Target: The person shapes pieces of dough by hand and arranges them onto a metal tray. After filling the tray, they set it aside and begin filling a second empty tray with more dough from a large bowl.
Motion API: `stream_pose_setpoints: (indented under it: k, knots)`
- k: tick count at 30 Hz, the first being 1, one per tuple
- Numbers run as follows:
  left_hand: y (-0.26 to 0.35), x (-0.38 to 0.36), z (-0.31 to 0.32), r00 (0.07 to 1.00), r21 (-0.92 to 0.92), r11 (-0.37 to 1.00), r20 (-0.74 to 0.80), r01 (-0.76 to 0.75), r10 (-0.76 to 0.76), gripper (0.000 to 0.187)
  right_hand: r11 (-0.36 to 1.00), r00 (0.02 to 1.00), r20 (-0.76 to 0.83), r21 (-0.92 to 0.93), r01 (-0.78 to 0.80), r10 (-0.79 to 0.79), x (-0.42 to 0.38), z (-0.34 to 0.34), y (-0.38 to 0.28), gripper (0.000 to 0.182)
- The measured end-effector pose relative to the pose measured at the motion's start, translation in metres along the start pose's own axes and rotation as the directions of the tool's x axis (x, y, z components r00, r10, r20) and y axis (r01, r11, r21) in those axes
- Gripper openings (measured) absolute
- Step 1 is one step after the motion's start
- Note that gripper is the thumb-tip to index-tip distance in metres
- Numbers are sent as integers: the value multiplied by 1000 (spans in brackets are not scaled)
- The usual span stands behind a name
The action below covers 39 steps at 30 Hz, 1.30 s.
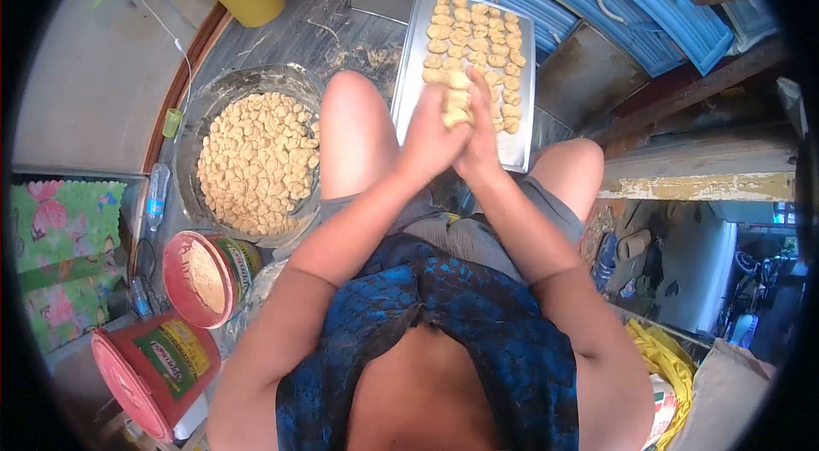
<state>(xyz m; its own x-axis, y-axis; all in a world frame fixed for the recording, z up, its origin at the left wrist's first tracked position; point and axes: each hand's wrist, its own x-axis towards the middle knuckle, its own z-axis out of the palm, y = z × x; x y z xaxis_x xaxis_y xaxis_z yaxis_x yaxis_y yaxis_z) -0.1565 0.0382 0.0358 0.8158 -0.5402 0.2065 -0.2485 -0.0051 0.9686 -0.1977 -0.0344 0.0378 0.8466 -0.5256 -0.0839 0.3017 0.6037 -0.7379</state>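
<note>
Here, at upper centre of the frame, the left hand [429,139] and right hand [480,137] press palm to palm, fingers clamped together on a pale dough piece [456,106] above the metal tray [409,75]. Judging by this, light, even pressure suits best, keeping the piece over the tray's bare near end.

Single view only, head-mounted, wide fisheye with dark rounded corners. Aimed steeply down and forward over chest, lap and knees. Close range: forearms fill centre frame. Floor [341,33] ahead, tray [409,67] at upper centre, bowl [200,110] to left edge.
</note>
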Motion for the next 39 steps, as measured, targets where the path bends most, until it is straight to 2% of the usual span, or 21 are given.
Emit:
stream_pose_setpoints:
  k: [2,4,6,8,10,12,14,15,16,18,20,22,23,25,27,28,30,32,34,35,39]
  knots:
    - [-10,-9,27,973,233,949,143,-212,182,43,1000,999,-31,19,11,-10,-15,-33,-13,41]
    - [-20,-21,48,964,259,939,199,-226,177,47,983,991,-54,144,-115,124,-25,-66,-18,43]
    - [-30,-31,67,952,485,822,207,-300,225,50,974,986,-48,169,-150,160,-29,-86,-18,42]
    - [-39,-33,77,963,442,863,216,-243,161,51,962,978,-48,198,-188,201,-29,-101,-19,41]
    - [-46,-33,85,986,283,951,144,-124,85,48,971,964,-160,148,-189,212,-30,-102,-16,43]
    - [-56,-29,88,989,248,968,143,-18,-19,41,987,980,-147,111,-118,134,-30,-109,1,39]
    - [-60,-33,94,966,-261,947,-121,189,-227,25,988,973,-223,-150,29,-62,-41,-89,6,36]
    - [-42,-36,91,932,-496,815,-33,299,-362,25,994,976,-211,-104,32,-54,-43,-88,9,34]
    - [-42,-39,91,927,-478,821,-38,310,-372,25,996,976,-216,-84,20,-38,-48,-83,6,34]
    - [-44,-39,84,906,-751,542,180,378,-382,33,746,958,-97,-650,143,-268,-52,-74,-2,35]
    - [-38,-43,69,791,-780,328,321,533,-521,46,488,917,173,-803,343,-360,-44,-86,6,38]
    - [-50,-45,54,768,-784,178,487,594,-415,48,257,843,398,-827,501,-363,-37,-93,13,39]
    - [-58,-50,49,736,-771,105,546,629,-401,47,180,859,456,-848,499,-232,-34,-99,15,42]
    - [-71,-61,39,696,-752,7,606,659,-386,46,224,875,463,-846,483,-138,-36,-106,24,43]
    - [-86,-68,34,604,-654,63,652,754,-458,44,348,888,456,-823,449,-68,-32,-127,39,42]
    - [-84,-67,36,617,-682,53,623,729,-480,43,341,897,438,-835,432,-63,-31,-124,29,42]
    - [-104,-60,33,600,-634,27,717,773,-354,41,790,970,43,-590,-167,238,-29,-119,6,39]
    - [-104,-55,35,593,-596,122,715,794,-370,39,729,981,-6,-669,-147,193,-20,-125,2,37]
    - [-92,-53,35,611,-576,211,701,789,-368,38,728,914,93,-638,-250,396,-14,-125,-3,34]
    - [-94,-54,34,610,-577,207,706,790,-360,38,786,904,66,-524,-329,422,-15,-125,-5,27]
    - [-98,-53,34,589,-570,174,718,803,-371,37,808,941,57,-532,-254,334,-7,-138,0,19]
